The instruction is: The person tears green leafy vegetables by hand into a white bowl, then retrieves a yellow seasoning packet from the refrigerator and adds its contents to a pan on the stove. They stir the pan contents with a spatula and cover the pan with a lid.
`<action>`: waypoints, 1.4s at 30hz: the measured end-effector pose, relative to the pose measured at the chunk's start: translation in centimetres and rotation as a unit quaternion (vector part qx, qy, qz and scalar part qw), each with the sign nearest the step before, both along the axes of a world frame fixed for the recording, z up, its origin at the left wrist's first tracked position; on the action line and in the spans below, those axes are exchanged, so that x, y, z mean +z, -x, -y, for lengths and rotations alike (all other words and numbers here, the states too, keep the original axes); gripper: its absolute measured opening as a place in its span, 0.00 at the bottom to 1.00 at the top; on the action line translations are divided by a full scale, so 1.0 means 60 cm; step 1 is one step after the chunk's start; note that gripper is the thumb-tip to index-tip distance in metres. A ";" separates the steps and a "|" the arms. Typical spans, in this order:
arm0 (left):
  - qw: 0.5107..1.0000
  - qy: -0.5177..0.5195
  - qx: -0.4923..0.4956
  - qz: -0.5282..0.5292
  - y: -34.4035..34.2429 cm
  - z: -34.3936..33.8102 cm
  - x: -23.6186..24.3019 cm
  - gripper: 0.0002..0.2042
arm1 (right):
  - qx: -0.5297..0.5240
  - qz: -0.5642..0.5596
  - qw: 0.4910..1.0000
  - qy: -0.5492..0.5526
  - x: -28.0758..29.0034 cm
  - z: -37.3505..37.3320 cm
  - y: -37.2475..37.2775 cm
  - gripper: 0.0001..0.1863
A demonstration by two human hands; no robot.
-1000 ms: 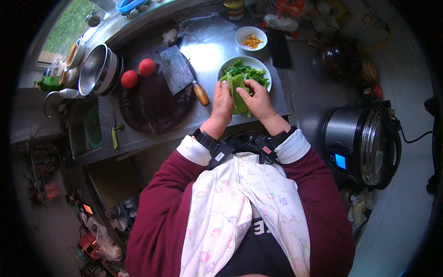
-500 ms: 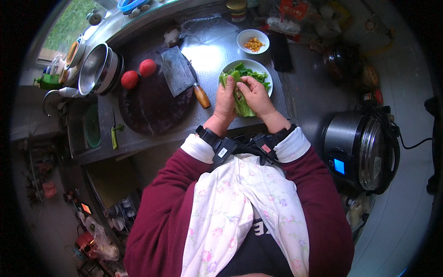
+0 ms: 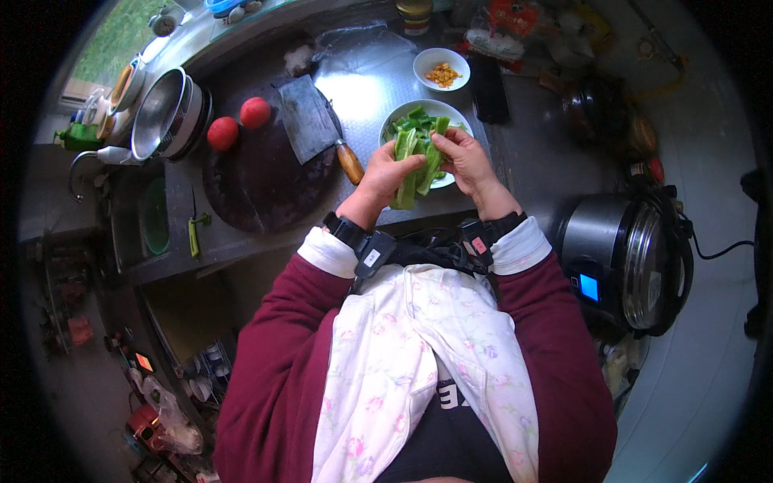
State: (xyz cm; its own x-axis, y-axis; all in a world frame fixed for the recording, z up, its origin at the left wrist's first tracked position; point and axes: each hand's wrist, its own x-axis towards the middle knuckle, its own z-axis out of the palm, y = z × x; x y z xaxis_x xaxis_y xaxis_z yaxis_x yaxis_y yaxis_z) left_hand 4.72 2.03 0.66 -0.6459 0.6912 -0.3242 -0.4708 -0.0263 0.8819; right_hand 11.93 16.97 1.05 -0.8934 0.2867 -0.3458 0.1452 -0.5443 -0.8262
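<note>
Our left hand and right hand angle inward, each nearly closed in a pinch on green pepper pieces, which lie between them over a white bowl's near edge. The pieces look long, with paler ribs. Below our hands, white letters mark our dark shirt.

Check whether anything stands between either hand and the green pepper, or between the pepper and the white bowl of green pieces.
Nothing visible does. The left hand and right hand hold the green pepper directly, overlapping the white bowl in view. The cleaver lies left of both.
</note>
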 end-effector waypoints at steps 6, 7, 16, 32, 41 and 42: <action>0.992 -0.016 -0.065 0.104 0.006 0.011 0.011 0.13 | 0.019 0.001 0.991 -0.131 0.026 -0.004 -0.004 0.09; 0.992 -0.025 -0.067 0.108 0.003 0.011 0.012 0.13 | 0.013 -0.017 0.992 -0.120 0.027 0.002 -0.002 0.08; 0.994 -0.005 -0.013 0.107 -0.008 0.026 0.019 0.11 | 0.003 -0.061 0.787 -0.614 -0.008 -0.005 0.002 0.12; 0.998 0.034 -0.013 0.042 0.001 0.026 -0.008 0.10 | 0.012 -0.061 0.884 -0.464 0.012 0.012 -0.007 0.07; 0.989 -0.008 0.057 0.135 -0.024 0.017 -0.024 0.07 | 0.006 -0.205 0.686 -0.698 0.015 0.027 -0.008 0.03; 0.988 -0.015 0.061 0.141 -0.024 0.017 -0.025 0.07 | 0.010 -0.217 0.679 -0.701 0.013 0.027 -0.006 0.03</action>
State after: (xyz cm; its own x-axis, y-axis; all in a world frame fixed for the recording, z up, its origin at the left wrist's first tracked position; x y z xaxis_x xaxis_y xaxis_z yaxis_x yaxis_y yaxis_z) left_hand 6.18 1.03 -0.85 -0.6112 0.6266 -0.4835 -0.6898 -0.1221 0.7136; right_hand 12.31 15.36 1.82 -0.8323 0.0490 0.5521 -0.2818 0.8203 -0.4977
